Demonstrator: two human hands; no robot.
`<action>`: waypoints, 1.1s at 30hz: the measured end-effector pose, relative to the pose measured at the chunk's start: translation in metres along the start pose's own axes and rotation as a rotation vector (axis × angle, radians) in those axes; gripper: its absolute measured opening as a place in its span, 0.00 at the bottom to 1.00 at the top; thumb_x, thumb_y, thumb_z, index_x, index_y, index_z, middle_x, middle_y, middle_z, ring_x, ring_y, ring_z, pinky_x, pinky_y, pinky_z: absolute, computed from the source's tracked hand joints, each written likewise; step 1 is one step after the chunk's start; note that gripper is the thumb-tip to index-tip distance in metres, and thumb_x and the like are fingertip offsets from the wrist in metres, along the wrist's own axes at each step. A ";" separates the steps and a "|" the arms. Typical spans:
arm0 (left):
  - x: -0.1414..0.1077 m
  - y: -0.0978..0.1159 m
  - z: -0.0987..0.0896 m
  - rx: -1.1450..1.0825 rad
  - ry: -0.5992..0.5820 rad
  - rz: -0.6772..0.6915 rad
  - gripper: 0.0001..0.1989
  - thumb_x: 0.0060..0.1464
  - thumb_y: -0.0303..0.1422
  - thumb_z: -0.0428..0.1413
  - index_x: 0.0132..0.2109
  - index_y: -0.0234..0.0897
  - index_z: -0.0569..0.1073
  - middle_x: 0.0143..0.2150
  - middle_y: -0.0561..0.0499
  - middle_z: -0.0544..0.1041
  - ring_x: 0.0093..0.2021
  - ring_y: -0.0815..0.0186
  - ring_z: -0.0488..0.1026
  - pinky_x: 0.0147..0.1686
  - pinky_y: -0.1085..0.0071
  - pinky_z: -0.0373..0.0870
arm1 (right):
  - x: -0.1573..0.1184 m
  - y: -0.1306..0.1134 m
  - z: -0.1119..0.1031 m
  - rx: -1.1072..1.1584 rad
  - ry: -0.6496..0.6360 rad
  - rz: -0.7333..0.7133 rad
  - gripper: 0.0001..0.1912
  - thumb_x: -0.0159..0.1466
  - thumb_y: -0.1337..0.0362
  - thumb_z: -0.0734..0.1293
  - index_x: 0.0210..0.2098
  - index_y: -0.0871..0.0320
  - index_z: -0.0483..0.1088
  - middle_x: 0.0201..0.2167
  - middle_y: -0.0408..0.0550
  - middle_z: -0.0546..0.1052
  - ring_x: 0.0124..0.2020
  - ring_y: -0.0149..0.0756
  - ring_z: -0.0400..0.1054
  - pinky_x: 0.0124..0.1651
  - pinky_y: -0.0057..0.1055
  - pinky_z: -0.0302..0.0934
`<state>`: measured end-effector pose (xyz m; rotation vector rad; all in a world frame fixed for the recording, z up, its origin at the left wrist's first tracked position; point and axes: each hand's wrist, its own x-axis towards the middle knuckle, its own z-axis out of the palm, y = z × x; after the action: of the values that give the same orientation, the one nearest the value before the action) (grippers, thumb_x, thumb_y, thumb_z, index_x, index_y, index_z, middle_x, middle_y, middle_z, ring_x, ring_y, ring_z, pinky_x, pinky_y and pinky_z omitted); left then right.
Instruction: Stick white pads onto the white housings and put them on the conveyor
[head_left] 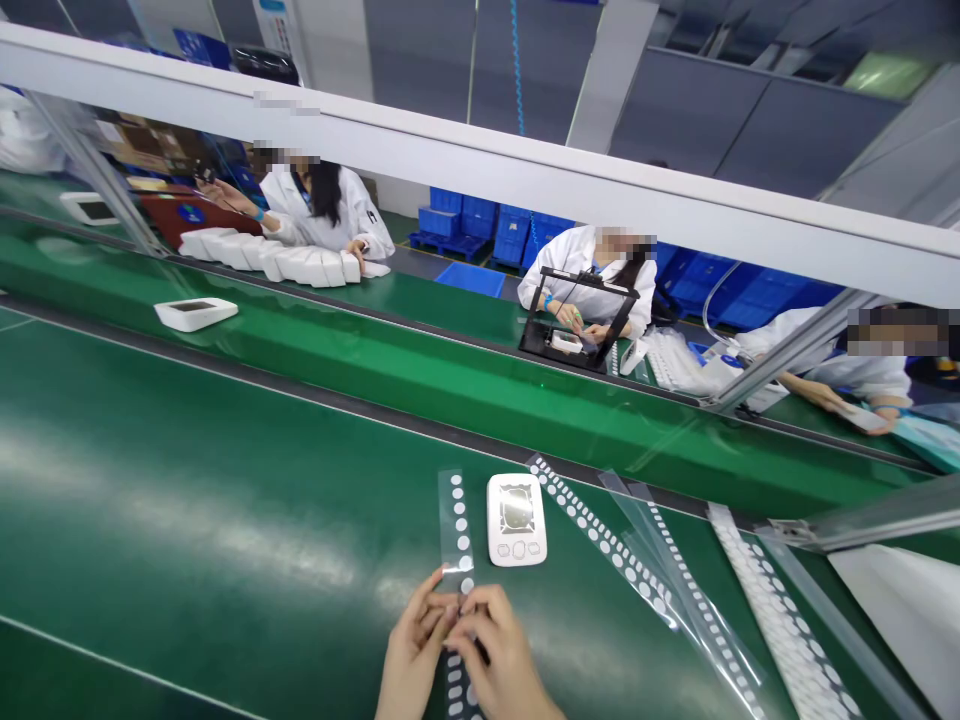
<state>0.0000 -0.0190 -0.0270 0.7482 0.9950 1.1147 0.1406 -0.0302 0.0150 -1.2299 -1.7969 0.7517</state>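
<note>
The clear sticker strip (456,530) lies lengthwise on the green worktop (187,500), its near end pinched between both hands at the bottom edge of the view. The left hand (412,645) and the right hand (499,655) are closed narrowly on that end, fingertips meeting over one of the round white dots; whether a dot is already lifted cannot be told. Several dots remain along the strip's far half, so the strip looks only partly used.

Just to the right of the strip sits a small white device (517,519), face up, close to it but not touching it. Its face shows a window and button outlines; no dot can be made out on it, so the sticking appears not yet done there. Further right of the strip, more strips (600,530) fan out across the worktop, overlapping one another, and a denser sheet of dots (772,610) lies beyond them.

Left of the strip the worktop is bare and wide, giving free room that way. To the right, the loose strips crowd the surface. Beyond the strip runs a dark seam, then a conveyor belt (375,350) carrying another white device (196,313). A white frame rail (480,170) crosses overhead, and people in white coats (330,215) work on the far side.
</note>
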 end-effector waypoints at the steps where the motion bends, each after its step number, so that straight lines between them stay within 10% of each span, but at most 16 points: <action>1: 0.000 0.001 0.002 0.016 0.004 0.000 0.27 0.50 0.40 0.64 0.56 0.37 0.68 0.38 0.48 0.80 0.43 0.59 0.78 0.45 0.71 0.73 | 0.002 0.002 -0.008 -0.004 0.020 0.061 0.08 0.66 0.70 0.60 0.35 0.57 0.70 0.41 0.50 0.66 0.43 0.35 0.65 0.47 0.31 0.61; 10: -0.005 0.001 0.015 -0.007 0.148 0.038 0.28 0.44 0.45 0.65 0.51 0.38 0.73 0.33 0.50 0.78 0.41 0.57 0.78 0.40 0.71 0.76 | 0.025 0.059 -0.093 -0.132 0.226 0.497 0.11 0.60 0.58 0.64 0.28 0.58 0.73 0.39 0.51 0.66 0.34 0.37 0.65 0.33 0.32 0.61; 33: -0.006 0.005 0.026 -0.014 0.240 0.067 0.30 0.38 0.48 0.67 0.47 0.39 0.75 0.30 0.51 0.77 0.37 0.58 0.78 0.38 0.70 0.78 | 0.036 0.078 -0.102 0.026 0.178 0.528 0.12 0.52 0.61 0.70 0.34 0.58 0.67 0.36 0.47 0.70 0.34 0.37 0.69 0.30 0.29 0.64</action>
<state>0.0216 -0.0230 -0.0107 0.6503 1.1692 1.2904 0.2575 0.0334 0.0109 -1.7229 -1.3229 0.9156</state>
